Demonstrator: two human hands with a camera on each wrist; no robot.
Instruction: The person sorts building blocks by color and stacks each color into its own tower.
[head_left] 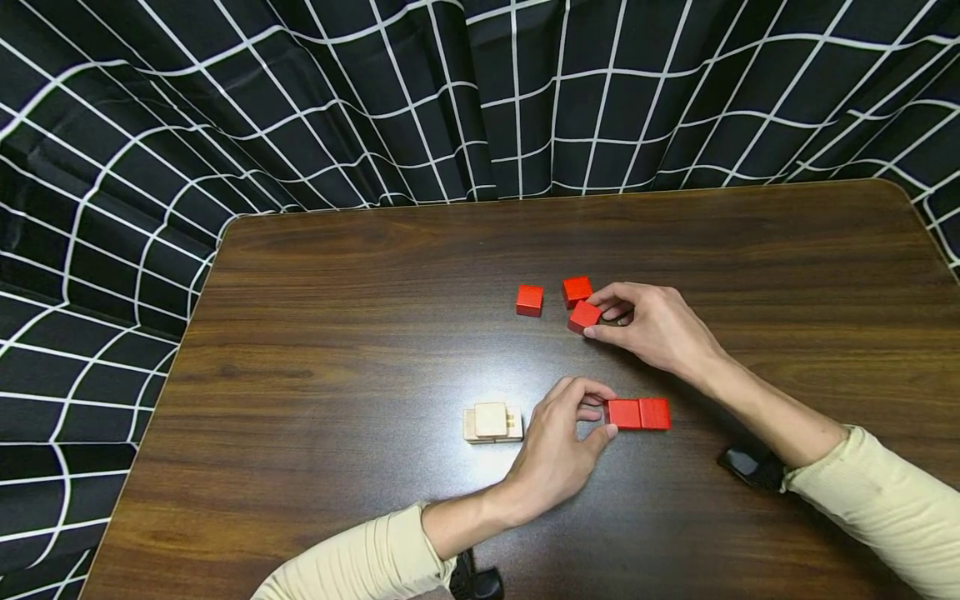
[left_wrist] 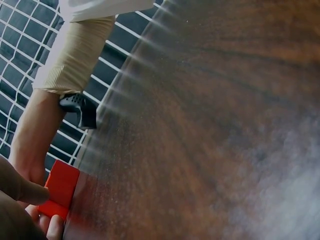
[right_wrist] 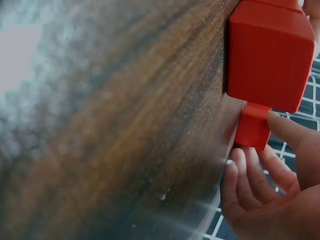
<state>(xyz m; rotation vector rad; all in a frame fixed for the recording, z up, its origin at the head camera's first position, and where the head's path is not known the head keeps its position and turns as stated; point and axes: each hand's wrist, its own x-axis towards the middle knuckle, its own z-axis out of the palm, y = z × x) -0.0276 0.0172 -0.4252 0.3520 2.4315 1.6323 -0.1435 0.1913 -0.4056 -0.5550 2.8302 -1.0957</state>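
Observation:
In the head view my left hand pinches the left end of two red blocks that stand side by side, touching. Its thumb and fingers also show around a red block in the left wrist view. My right hand pinches a red cube between thumb and fingers, farther back on the table. Close behind this cube is another red cube; whether they touch I cannot tell. In the right wrist view, the pinched cube appears beyond a nearer red block.
One more red cube sits left of the right hand's cube. Pale wooden blocks are stacked just left of the left hand. The brown wooden table is bordered by a black curtain with white grid lines.

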